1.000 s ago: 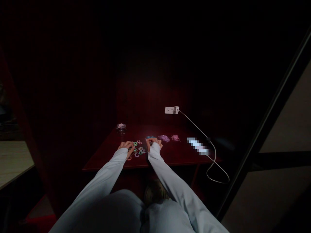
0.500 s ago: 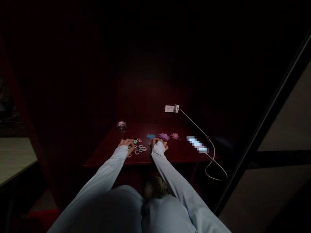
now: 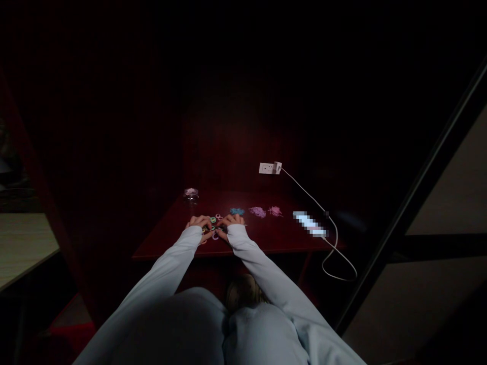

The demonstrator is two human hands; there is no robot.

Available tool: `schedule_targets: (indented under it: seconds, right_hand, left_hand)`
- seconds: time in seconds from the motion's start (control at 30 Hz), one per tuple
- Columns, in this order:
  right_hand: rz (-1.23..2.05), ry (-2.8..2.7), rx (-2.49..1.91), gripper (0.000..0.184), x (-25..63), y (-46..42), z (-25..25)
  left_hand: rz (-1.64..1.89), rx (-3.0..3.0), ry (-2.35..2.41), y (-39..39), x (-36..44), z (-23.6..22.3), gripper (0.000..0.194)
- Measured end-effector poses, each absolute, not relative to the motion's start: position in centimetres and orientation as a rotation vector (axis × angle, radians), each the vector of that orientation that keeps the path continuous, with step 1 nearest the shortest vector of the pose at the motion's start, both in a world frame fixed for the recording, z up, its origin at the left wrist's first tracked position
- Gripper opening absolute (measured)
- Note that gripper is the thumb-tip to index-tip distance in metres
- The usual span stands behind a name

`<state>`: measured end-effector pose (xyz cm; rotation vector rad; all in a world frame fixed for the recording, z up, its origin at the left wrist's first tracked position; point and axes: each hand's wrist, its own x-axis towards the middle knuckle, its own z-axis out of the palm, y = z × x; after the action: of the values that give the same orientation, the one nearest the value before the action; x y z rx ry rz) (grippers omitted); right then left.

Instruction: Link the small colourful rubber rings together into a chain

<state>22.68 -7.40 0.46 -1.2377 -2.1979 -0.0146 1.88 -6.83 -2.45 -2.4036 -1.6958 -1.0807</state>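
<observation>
Several small coloured hair ties (image 3: 213, 220) in green, pink, purple and orange lie loose near the front of the dark red table. My left hand (image 3: 199, 223) is at their left side, its fingers curved over some of them and its thumb apart. From the right, my right hand (image 3: 231, 223) reaches in among the same rings, fingers and thumb spread. Both hands partly cover the rings. Just behind my right hand sits a pile of blue bands (image 3: 237, 211). Farther right are a purple pile (image 3: 257, 212) and a pink pile (image 3: 275, 211).
A clear jar (image 3: 190, 194) with something pale pink stands at the back left. On the right, a blurred-out bright phone-like device (image 3: 310, 224) is joined by a white cable (image 3: 335, 238) to a charger in the wall socket (image 3: 266, 168). A light wooden surface (image 3: 26, 243) is at far left.
My right hand has moved left, from beside the purple pile to the loose hair ties, and its fingers have opened out. My left hand has stayed nearly in place.
</observation>
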Motion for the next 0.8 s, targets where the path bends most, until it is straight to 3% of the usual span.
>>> schedule_targets:
  seconds: [0.17,0.43,0.8]
  right_hand:
    - [-0.085,-2.273,-1.245,0.020,22.47,-7.59,0.22]
    - [0.010,-2.247,-1.274,0.012,22.67,-7.38,0.27]
    - [-0.011,-2.251,-1.191,0.022,22.37,-7.32,0.27]
  left_hand:
    - [-1.160,-2.414,-1.671,-6.85,1.68,-2.47,0.003]
    - [-1.271,-2.447,-1.570,-6.73,1.34,-2.79,0.009]
    - [-1.498,-2.448,-1.539,-6.28,1.37,-2.41,0.020]
